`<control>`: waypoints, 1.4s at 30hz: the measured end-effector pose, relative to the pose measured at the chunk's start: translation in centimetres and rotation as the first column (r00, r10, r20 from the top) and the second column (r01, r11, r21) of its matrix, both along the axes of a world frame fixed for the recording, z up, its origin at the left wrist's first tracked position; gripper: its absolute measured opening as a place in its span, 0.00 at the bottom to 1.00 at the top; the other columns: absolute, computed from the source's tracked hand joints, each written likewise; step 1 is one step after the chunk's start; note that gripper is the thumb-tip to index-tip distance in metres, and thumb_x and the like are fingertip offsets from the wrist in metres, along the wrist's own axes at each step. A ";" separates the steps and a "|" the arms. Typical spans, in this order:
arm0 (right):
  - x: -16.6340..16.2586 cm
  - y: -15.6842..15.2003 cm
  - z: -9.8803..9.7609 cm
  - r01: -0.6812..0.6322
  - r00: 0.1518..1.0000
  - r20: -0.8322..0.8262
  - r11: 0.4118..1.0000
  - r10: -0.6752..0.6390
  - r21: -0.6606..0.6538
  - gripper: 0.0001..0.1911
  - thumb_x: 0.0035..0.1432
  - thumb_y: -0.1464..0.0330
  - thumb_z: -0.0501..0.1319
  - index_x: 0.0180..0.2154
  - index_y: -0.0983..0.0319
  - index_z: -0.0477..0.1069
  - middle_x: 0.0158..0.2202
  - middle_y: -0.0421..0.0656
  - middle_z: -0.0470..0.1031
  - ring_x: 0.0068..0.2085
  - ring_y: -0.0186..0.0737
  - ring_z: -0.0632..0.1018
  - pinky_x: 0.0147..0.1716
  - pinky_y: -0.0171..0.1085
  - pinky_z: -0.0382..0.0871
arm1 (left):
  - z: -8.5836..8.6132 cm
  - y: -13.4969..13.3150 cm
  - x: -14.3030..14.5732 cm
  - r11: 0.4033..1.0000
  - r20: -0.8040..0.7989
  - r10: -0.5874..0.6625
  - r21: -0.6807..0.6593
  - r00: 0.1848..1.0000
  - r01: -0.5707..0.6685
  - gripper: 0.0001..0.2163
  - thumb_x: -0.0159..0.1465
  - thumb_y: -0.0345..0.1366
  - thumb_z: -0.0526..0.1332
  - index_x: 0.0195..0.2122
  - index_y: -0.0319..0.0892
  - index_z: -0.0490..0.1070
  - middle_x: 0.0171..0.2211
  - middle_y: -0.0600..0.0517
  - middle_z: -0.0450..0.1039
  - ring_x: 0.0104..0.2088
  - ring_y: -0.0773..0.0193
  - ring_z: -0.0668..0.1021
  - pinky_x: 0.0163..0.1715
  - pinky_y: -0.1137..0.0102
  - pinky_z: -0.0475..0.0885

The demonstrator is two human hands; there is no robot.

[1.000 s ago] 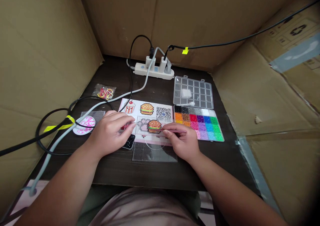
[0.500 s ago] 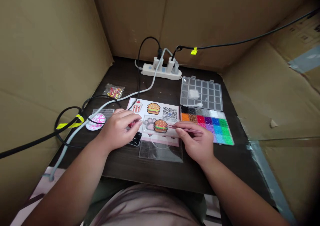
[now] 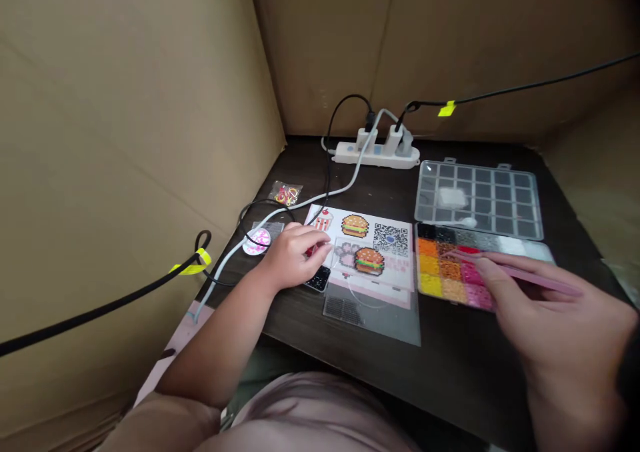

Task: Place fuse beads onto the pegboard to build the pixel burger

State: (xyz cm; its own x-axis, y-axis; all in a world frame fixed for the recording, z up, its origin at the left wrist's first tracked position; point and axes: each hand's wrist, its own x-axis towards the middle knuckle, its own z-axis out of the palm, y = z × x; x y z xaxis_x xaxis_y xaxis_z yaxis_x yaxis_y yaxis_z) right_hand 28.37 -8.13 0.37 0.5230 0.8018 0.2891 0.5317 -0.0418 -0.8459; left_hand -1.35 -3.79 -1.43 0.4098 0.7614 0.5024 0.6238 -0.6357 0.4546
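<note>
My right hand (image 3: pixel 555 332) pinches pink tweezers (image 3: pixel 520 273), their tip over the red and orange cells of the open bead box (image 3: pixel 440 269). My left hand (image 3: pixel 291 257) rests with curled fingers on the left edge of the pattern sheet (image 3: pixel 373 239), which shows burgers, a cupcake and a QR code. A clear pegboard (image 3: pixel 373 309) lies on the sheet with a bead burger (image 3: pixel 370 261) and a pale paw shape on it. A small black dish of dark beads (image 3: pixel 319 279) sits just under my left fingers.
The box's clear lid (image 3: pixel 480 199) lies open behind the beads. A white power strip (image 3: pixel 375 152) with plugs and cables sits at the back. A round pink-dotted piece (image 3: pixel 257 241) and a small bag of coloured rings (image 3: pixel 284 193) lie at the left. Cardboard walls enclose the dark table (image 3: pixel 450 365).
My right hand has moved with the tweezers from the bead burger rightward to the bead box. The camera has turned left. My left hand stays on the sheet.
</note>
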 end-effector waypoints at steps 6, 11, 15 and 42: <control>1.3 0.7 0.8 0.021 0.993 0.118 0.991 -0.005 -0.135 0.15 0.45 0.58 0.66 0.30 0.63 0.81 0.26 0.47 0.80 0.27 0.46 0.80 0.27 0.43 0.75 | -0.2 0.2 -0.1 1.000 0.023 -0.017 0.013 1.000 0.017 0.02 0.63 0.31 0.61 0.34 0.41 0.73 0.30 0.52 0.78 0.29 0.66 0.76 0.37 0.66 0.69; 2.0 1.1 0.2 -0.048 0.991 0.112 0.979 0.071 -0.196 0.14 0.45 0.57 0.66 0.28 0.62 0.80 0.24 0.46 0.79 0.25 0.44 0.78 0.26 0.42 0.74 | -0.2 0.3 -0.1 0.999 0.061 -0.029 0.034 0.998 0.027 0.03 0.62 0.29 0.63 0.36 0.41 0.75 0.32 0.51 0.78 0.31 0.65 0.77 0.38 0.66 0.71; 1.8 1.0 0.2 -0.090 0.992 0.071 0.985 0.101 -0.144 0.10 0.47 0.61 0.65 0.27 0.61 0.79 0.23 0.45 0.79 0.24 0.42 0.79 0.24 0.39 0.73 | -0.2 0.3 0.0 0.999 0.048 -0.017 0.044 0.999 0.015 0.03 0.61 0.29 0.64 0.36 0.40 0.75 0.32 0.50 0.79 0.32 0.64 0.78 0.38 0.66 0.72; 1.8 1.2 0.2 -0.063 0.986 0.139 0.972 0.096 -0.227 0.09 0.47 0.63 0.65 0.26 0.62 0.78 0.21 0.44 0.78 0.22 0.40 0.76 0.22 0.36 0.68 | -0.1 0.4 -0.2 0.996 0.027 -0.025 0.089 0.999 0.023 0.03 0.61 0.30 0.64 0.36 0.42 0.75 0.33 0.52 0.79 0.32 0.64 0.79 0.36 0.66 0.74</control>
State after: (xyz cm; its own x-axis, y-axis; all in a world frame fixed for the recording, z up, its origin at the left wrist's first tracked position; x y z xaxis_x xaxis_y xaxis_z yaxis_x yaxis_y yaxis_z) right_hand 30.16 -6.97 0.57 0.4197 0.8917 0.1695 0.6591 -0.1710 -0.7324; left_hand -1.51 -3.40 -1.50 0.4120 0.7037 0.5789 0.5958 -0.6887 0.4131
